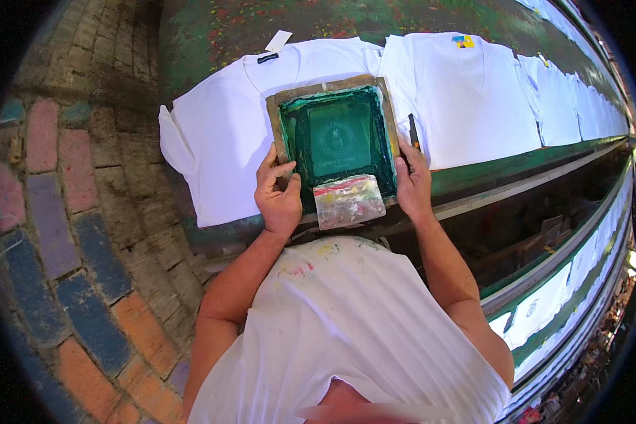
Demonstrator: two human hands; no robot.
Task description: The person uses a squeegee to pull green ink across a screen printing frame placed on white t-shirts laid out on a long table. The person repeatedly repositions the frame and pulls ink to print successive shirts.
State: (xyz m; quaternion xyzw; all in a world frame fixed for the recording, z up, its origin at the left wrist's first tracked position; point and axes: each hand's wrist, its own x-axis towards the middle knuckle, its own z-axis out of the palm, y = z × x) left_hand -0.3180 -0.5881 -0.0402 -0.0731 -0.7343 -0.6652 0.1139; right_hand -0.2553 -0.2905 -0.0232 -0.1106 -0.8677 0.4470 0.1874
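Brown outside, green within, the frame [330, 86] sits pinched between my left hand [279, 194] and right hand [413, 185]; between them rests a scraper [350, 203], beyond them a shirt [222, 134].

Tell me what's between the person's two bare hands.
The head view shows a rectangular green screen in a wooden frame and a paint-smeared greyish rectangular plate.

- Hands: two, one left [281, 203], one right [415, 185]
- Wooden frame [325, 87]: one
- Scraper [350, 206]: one
- White shirts laid flat [222, 138]: two nearest; further ones overlap, too small to count
- Paper tag [279, 41]: one
- Worn shirt [332, 311]: one
- Pink floor bricks [42, 134]: at least three
- Green tables [205, 39]: at least two
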